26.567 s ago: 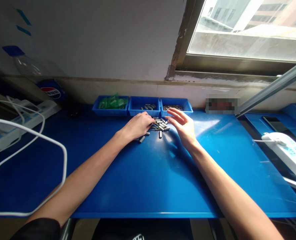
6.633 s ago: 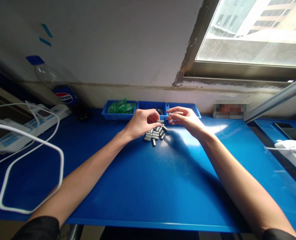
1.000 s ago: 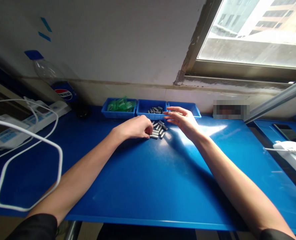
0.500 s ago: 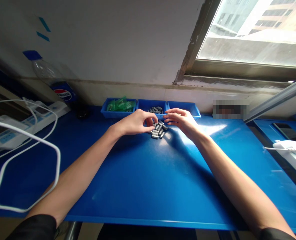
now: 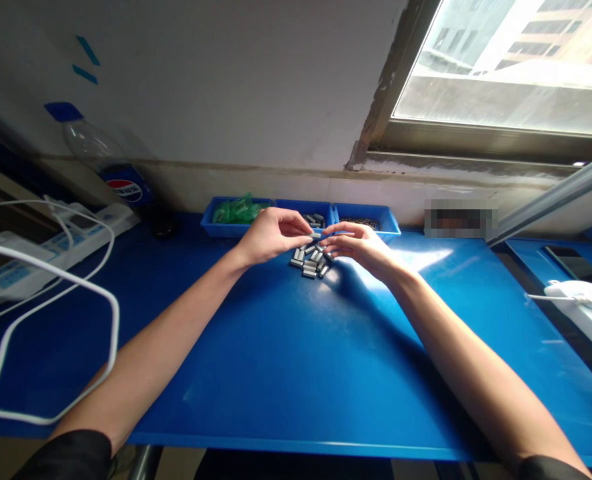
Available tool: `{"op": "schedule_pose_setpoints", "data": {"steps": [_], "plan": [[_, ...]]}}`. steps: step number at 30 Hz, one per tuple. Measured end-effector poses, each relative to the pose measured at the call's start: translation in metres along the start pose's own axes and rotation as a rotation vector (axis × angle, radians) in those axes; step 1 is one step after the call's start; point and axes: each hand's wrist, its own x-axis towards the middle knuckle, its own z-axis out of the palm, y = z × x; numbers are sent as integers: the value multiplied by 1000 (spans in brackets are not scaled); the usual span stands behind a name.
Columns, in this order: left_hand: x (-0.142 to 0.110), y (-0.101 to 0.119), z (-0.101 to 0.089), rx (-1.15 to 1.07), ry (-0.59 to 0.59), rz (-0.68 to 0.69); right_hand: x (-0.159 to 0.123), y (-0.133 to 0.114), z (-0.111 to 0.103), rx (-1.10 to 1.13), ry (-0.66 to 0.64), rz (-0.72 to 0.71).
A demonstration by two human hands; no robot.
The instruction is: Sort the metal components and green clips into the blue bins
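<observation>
My left hand [image 5: 271, 235] is closed in a pinch, holding a small rectangular metal piece [image 5: 315, 235] between thumb and fingertips. Just right of that piece is my right hand [image 5: 357, 243], its fingers stretched out and apart; the thumb is hidden, and I see nothing held there. Below both hands lies a loose pile of similar silver-and-dark metal pieces [image 5: 310, 265] on the blue table [image 5: 296, 360]. Behind them, the middle blue bin [image 5: 301, 205] contains more such pieces, partly covered by my left hand. Small dark parts [image 5: 363, 221] lie in the right bin [image 5: 383, 215].
A left bin [image 5: 216, 229] holds green plastic packets [image 5: 239, 210]. A cola bottle [image 5: 121, 177] and a power strip [image 5: 56, 250] stand at the left, with a white cable [image 5: 117, 320] looping over my left forearm. Another power strip [image 5: 583, 300] lies at the right edge.
My left hand has risen slightly from the pile with a metal piece in its pinch. The right hand has shifted a little left and down, uncovering more of the right bin.
</observation>
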Motion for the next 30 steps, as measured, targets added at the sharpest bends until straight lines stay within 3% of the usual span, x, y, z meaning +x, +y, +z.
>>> {"op": "schedule_pose_setpoints", "data": {"steps": [3,13,17,20,24,30], "plan": [[0,-4,3,5,31,-31,-3,-2,3,4,-33,-10],[-1,-12,13,-65,-27,-43,0,5,3,22,-57,18],[-1,-11,9,103,-61,14,1,6,3,-1,22,-9],[0,-11,-2,345,-196,68,2,4,2,-4,159,-50],[-1,-12,-12,479,-428,67,3,0,0,33,258,-86],[-2,-17,-7,534,-400,40,4,0,-2,35,239,-63]]}}
